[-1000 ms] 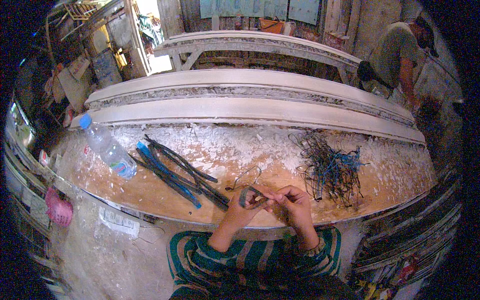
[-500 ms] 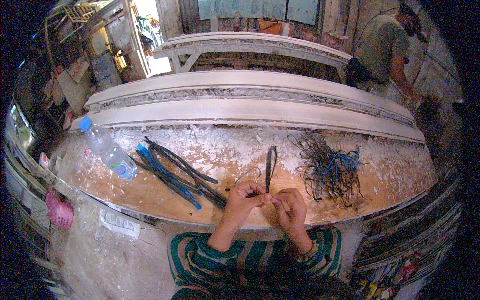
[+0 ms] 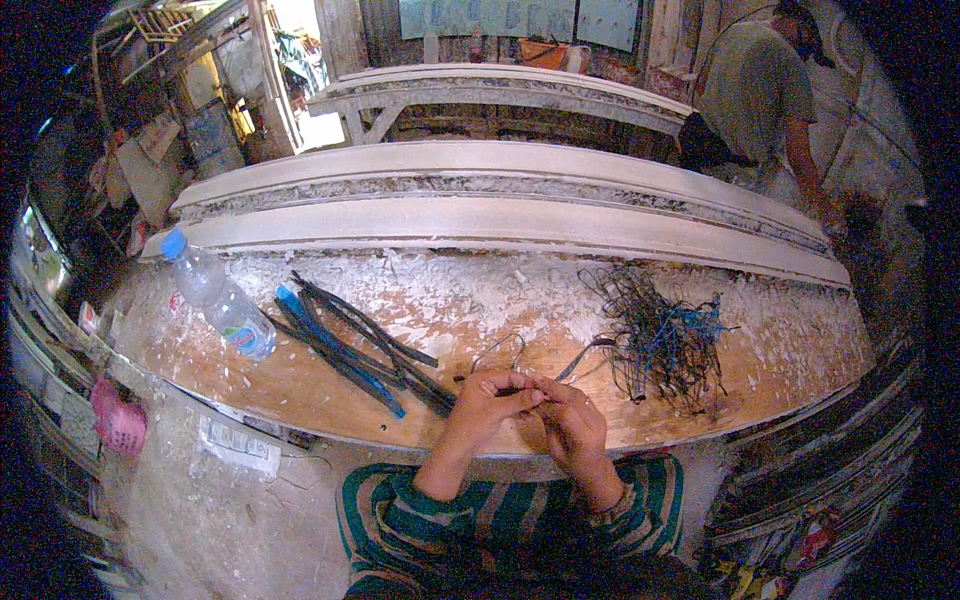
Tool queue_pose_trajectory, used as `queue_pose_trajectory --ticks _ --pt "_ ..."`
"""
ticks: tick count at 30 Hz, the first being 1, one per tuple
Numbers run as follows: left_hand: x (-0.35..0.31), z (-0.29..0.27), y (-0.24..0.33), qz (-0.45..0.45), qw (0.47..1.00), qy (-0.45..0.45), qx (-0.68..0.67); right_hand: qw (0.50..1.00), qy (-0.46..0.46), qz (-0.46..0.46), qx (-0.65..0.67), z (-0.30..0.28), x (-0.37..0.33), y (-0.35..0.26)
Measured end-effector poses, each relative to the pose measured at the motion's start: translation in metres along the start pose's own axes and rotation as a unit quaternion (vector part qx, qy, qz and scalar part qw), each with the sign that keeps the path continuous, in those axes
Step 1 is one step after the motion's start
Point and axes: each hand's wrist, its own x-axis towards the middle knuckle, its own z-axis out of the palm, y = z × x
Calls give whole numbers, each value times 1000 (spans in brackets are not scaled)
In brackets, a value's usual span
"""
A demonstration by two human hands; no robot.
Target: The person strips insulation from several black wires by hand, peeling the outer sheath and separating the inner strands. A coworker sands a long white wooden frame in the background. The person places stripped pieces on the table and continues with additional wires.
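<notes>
Close together at the table's near edge, my left hand [image 3: 487, 408] and my right hand [image 3: 575, 425] pinch a thin black strip [image 3: 585, 356]. Its free length leans out past my right fingers toward the tangle, and the part between the fingertips is hidden. Just beyond my left hand a thin dark cord [image 3: 508, 343] curves in a loop on the wood. Left of that hand lies a bundle of black and blue strips [image 3: 352, 352]. Beyond my right hand sits a tangled heap of thin black strings [image 3: 655, 345] with some blue strands.
A clear plastic bottle [image 3: 222, 300] with a blue cap lies toward the table's left side. White flakes cover much of the wooden table [image 3: 470, 290]. Long white boards [image 3: 480, 218] run along its far side. At the back right a person [image 3: 755, 95] bends over.
The black strip stood up as a loop from my fingers and now slants rightward, low over the table. My right fingers have closed in on the left ones. The other person has shifted slightly left.
</notes>
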Motion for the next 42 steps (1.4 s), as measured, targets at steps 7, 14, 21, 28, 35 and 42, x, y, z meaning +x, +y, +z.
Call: queue_pose_trajectory --ticks 7,14,21,28,35,42 --pt "2 2 -1 -8 996 -12 -89 998 32 49 24 -1 0 -5" --pt "1 1 4 4 993 -23 -120 991 86 78 62 -1 4 -7" --pt "-4 13 0 86 988 54 113 980 60 166 89 -3 -2 -7" --pt "-9 24 -2 256 924 114 259 960 71 229 145 0 -7 0" --pt "-7 20 1 357 871 105 321 889 56 327 317 -6 -4 7" --pt "-9 19 -2 287 923 51 251 803 64 381 454 -11 1 10"
